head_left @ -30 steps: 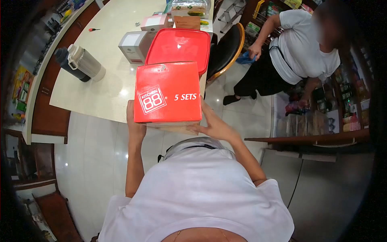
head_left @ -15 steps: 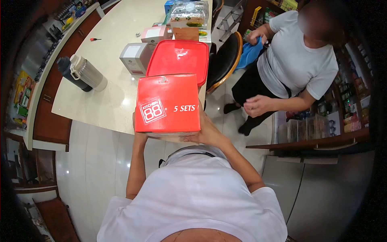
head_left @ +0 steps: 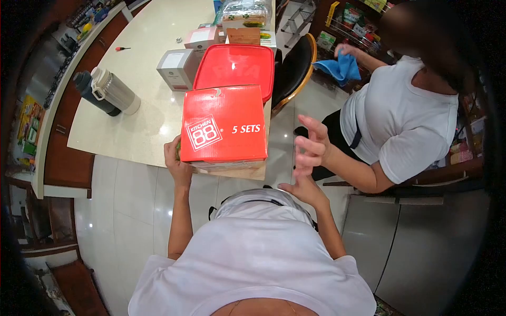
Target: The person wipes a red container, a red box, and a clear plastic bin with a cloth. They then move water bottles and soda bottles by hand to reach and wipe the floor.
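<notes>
A red cardboard box marked "KITCHEN 88" and "5 SETS" sits at the near end of the pale table. My left hand is closed against the box's left side, fingers bent; a small green patch shows beside them. Off the box to the right, my right hand has its thumb stretched out and holds nothing that I can see. Another person's hand, fingers spread, partly covers it. Behind the box is a red plastic lid.
Two bottles, one dark and one cream, stand on the table. Grey and pink boxes are farther back. A chair stands at the right edge. The other person holds a blue cloth.
My right hand has let go of the box and moved right. My left hand has slid up its left side. The other person has come closer, reaching toward my right hand and lifting the cloth.
</notes>
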`<action>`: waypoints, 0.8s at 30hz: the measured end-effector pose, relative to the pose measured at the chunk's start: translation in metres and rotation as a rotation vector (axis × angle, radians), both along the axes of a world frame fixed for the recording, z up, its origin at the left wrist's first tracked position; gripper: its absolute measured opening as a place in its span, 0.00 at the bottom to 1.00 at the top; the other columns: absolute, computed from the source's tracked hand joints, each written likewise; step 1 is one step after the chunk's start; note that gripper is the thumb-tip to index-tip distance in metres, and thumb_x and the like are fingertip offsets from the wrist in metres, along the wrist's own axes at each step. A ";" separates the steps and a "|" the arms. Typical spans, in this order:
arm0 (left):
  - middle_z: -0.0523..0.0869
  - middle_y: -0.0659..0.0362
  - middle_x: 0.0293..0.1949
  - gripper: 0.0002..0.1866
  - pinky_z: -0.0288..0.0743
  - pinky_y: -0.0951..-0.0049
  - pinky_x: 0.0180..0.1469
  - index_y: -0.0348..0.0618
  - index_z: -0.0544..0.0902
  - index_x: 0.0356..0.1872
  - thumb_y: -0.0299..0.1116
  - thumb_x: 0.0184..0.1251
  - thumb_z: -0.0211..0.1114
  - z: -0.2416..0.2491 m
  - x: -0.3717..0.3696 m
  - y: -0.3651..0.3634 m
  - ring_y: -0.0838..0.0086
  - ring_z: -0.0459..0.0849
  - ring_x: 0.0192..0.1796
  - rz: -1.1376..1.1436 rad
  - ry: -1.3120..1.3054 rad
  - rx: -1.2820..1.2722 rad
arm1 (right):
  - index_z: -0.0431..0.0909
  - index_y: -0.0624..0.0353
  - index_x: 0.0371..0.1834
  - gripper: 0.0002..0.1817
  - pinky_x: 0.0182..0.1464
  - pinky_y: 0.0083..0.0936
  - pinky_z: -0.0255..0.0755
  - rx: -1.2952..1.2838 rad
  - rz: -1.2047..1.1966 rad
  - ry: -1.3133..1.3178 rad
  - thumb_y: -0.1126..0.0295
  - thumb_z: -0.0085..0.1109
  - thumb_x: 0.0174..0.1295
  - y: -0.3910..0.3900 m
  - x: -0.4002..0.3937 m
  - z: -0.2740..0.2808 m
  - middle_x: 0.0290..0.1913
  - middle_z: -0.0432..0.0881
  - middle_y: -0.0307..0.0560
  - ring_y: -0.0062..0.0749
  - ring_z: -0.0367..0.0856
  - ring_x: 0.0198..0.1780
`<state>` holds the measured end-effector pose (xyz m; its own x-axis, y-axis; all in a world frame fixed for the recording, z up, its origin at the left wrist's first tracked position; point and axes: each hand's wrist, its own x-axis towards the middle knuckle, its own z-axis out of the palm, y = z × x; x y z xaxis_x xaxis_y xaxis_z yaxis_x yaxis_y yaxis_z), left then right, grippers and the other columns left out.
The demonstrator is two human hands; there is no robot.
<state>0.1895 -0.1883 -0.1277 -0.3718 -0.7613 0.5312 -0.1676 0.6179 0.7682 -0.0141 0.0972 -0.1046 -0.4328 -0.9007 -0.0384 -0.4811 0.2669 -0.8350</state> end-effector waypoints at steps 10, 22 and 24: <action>0.78 0.58 0.34 0.10 0.69 0.73 0.44 0.34 0.78 0.39 0.25 0.56 0.62 -0.012 -0.004 -0.011 0.70 0.77 0.38 -0.056 0.102 0.126 | 0.56 0.67 0.67 0.42 0.67 0.32 0.57 0.453 -0.046 -0.051 0.57 0.63 0.53 0.046 0.011 -0.034 0.66 0.62 0.64 0.52 0.62 0.66; 0.79 0.57 0.36 0.18 0.71 0.73 0.47 0.35 0.76 0.46 0.24 0.52 0.67 -0.014 -0.003 -0.011 0.74 0.78 0.41 -0.074 0.050 0.153 | 0.59 0.64 0.67 0.38 0.65 0.38 0.59 0.624 -0.130 -0.078 0.54 0.58 0.57 0.045 0.029 -0.029 0.65 0.64 0.62 0.51 0.65 0.65; 0.78 0.57 0.34 0.16 0.70 0.72 0.46 0.34 0.78 0.44 0.25 0.53 0.66 -0.018 -0.002 -0.016 0.70 0.77 0.39 -0.084 0.014 0.110 | 0.59 0.63 0.67 0.37 0.65 0.38 0.59 0.641 -0.108 -0.067 0.53 0.56 0.58 0.040 0.033 -0.028 0.65 0.65 0.62 0.51 0.65 0.64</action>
